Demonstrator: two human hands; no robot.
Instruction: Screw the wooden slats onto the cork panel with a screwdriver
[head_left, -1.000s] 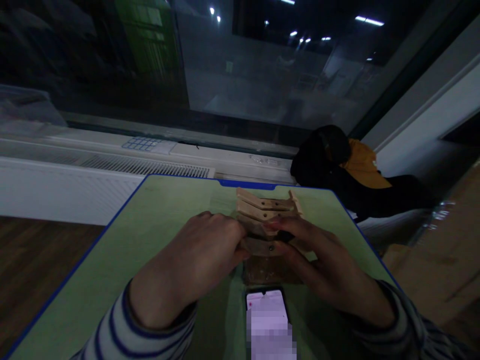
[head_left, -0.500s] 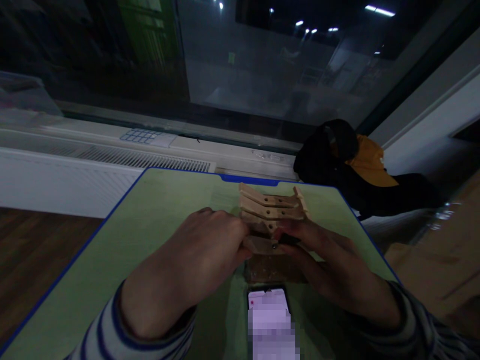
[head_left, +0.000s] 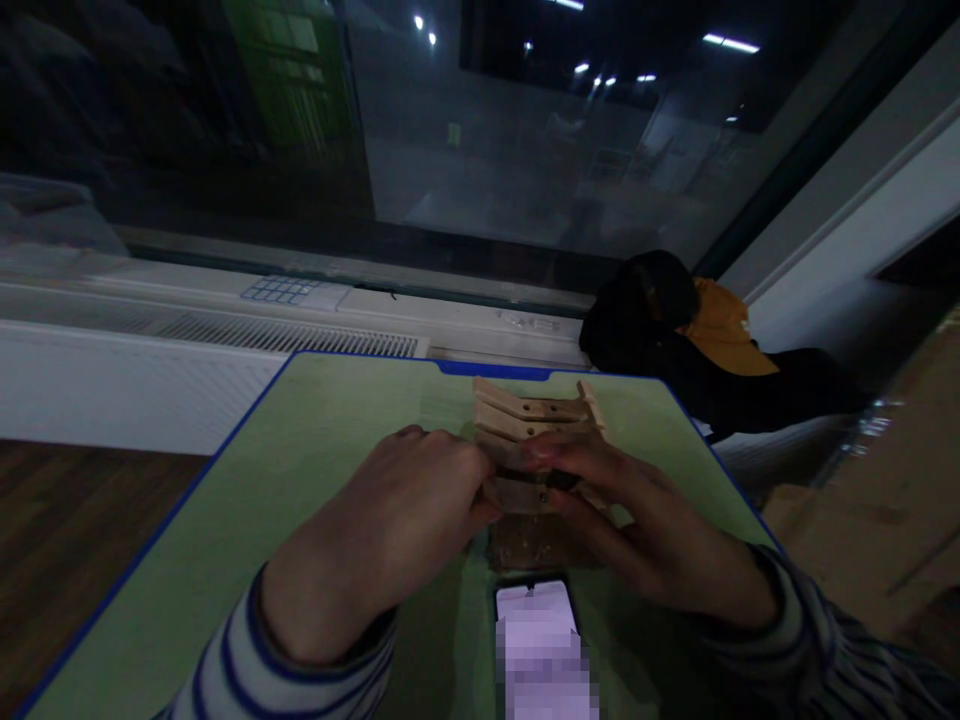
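My left hand [head_left: 390, 530] and my right hand [head_left: 637, 520] meet over a small wooden piece [head_left: 521, 493] with a dark screw in it, both with fingers curled and pinching it. Just beyond the fingers stands a light wooden assembly [head_left: 536, 415] of several slanted slats. Under the held piece lies a darker brown wooden block [head_left: 525, 545]. All of it rests on a green table [head_left: 315, 450] with a blue edge. Both sleeves are striped.
A lit phone [head_left: 540, 640] lies near the table's front edge between my wrists. A dark bag with an orange cap [head_left: 720, 330] sits to the right past the table. A white radiator and window sill [head_left: 225, 320] run behind.
The hands stay on the wooden piece; my right fingers have shifted slightly further over it. The view has tilted a little.
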